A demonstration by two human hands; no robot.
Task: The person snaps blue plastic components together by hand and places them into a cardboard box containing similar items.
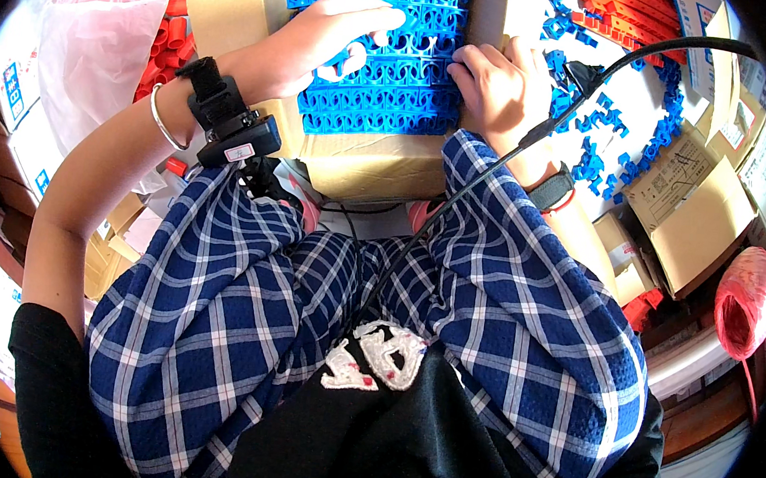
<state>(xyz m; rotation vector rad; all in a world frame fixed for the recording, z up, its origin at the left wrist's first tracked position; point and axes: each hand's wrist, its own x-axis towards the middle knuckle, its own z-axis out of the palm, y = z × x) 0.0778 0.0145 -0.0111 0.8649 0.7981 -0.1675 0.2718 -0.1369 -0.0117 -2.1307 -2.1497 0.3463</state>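
Observation:
Rows of blue plastic pipe-clip-like pieces (382, 98) lie packed side by side in an open cardboard box (376, 167) between my legs. Over the left part of these rows is my left hand (322, 47), its fingers apart and partly bent, with nothing visible between them. At the box's right edge, my right hand (503, 90) has its fingers curled in against the row ends. Whatever its fingertips may hold is hidden.
Loose blue clips (598, 121) are scattered on a white surface at the right, near red plastic strips (630, 15). Left of the box are red tubular pieces (175, 34) and a translucent plastic bag (100, 41). A black cable (631, 56) crosses over my right arm. Opened cartons (695, 212) stand farther right.

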